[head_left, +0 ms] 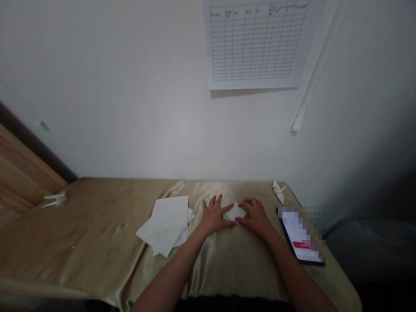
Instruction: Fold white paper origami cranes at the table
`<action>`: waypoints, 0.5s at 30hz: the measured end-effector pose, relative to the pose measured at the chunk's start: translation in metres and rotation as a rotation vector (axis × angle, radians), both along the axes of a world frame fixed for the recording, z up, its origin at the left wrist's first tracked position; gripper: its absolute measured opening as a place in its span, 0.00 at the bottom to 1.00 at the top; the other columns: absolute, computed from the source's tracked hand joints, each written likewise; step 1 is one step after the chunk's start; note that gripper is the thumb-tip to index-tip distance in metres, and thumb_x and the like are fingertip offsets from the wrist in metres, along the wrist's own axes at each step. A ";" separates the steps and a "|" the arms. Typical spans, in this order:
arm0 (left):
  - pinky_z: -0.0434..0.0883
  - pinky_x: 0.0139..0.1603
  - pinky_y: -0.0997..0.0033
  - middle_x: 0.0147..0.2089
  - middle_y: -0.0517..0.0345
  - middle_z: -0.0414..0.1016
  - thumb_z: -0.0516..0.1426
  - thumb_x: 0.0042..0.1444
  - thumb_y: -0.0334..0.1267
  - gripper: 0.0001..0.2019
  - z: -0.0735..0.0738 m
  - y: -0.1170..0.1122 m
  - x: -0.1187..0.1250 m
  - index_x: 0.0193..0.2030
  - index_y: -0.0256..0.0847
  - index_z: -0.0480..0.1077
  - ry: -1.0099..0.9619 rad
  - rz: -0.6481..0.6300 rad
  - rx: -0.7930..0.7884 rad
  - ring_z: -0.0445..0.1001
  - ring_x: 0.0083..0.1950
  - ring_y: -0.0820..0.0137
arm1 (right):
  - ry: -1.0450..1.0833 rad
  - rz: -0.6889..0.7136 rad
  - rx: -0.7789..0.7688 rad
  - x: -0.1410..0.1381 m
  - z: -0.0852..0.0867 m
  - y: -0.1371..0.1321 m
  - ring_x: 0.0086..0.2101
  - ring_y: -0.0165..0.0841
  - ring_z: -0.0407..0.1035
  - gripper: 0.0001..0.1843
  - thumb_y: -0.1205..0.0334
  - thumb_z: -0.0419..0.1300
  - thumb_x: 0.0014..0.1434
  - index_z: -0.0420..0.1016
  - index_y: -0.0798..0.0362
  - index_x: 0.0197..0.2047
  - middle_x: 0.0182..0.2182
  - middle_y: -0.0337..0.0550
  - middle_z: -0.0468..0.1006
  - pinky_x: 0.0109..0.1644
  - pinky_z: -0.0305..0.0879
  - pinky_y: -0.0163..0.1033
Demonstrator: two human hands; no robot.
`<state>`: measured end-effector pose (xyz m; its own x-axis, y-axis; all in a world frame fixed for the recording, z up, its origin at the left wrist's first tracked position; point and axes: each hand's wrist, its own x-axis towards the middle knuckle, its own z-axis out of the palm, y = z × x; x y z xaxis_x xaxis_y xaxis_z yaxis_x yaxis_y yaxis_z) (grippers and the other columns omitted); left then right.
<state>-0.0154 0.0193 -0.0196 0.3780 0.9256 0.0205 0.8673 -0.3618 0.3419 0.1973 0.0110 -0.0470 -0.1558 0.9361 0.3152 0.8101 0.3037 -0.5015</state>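
Paper, small and angular, lies on the tabletop; we grip its edges between thumb and forefinger of the left hand and right hand (remaining left fingers spread).

Domestic-type room, probably in a home; small-office use cannot be excluded.
Desk stands against a white wall, its top draped in shiny gold-toned cloth, wrinkled, a household type of covering. Wood-grained furniture noted at the left edge; a dark form, identity unclear, at the right. A smartphone with lit screen and loose papers lie on the cloth, consistent with personal use. A printed sheet bearing a ruled grid is mounted on the wall, an office-like feature; lettering too small to read. Wall surface marked in places.
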 end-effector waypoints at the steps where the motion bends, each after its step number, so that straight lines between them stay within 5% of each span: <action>1: 0.32 0.66 0.26 0.77 0.55 0.43 0.61 0.44 0.68 0.38 0.000 0.000 0.000 0.65 0.72 0.60 0.002 -0.003 0.005 0.39 0.76 0.43 | -0.001 0.007 0.001 0.000 0.001 0.000 0.55 0.47 0.60 0.26 0.52 0.70 0.47 0.76 0.45 0.51 0.52 0.49 0.69 0.63 0.57 0.53; 7: 0.31 0.65 0.24 0.77 0.56 0.44 0.60 0.49 0.65 0.36 -0.004 -0.002 -0.002 0.66 0.71 0.58 0.025 -0.043 0.051 0.41 0.75 0.43 | 0.015 0.067 0.021 0.009 0.006 0.001 0.51 0.40 0.63 0.13 0.62 0.53 0.64 0.78 0.48 0.46 0.46 0.48 0.74 0.60 0.59 0.48; 15: 0.32 0.65 0.24 0.76 0.53 0.43 0.56 0.51 0.68 0.38 -0.003 -0.001 -0.002 0.69 0.70 0.52 0.083 -0.069 0.025 0.40 0.75 0.45 | 0.042 0.099 0.037 0.018 0.001 0.006 0.52 0.40 0.61 0.18 0.72 0.53 0.59 0.81 0.45 0.44 0.47 0.47 0.73 0.60 0.59 0.48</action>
<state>-0.0174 0.0180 -0.0226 0.4426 0.8967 0.0088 0.8648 -0.4295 0.2603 0.2155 0.0170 -0.0456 -0.2332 0.9043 0.3575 0.7539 0.4004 -0.5209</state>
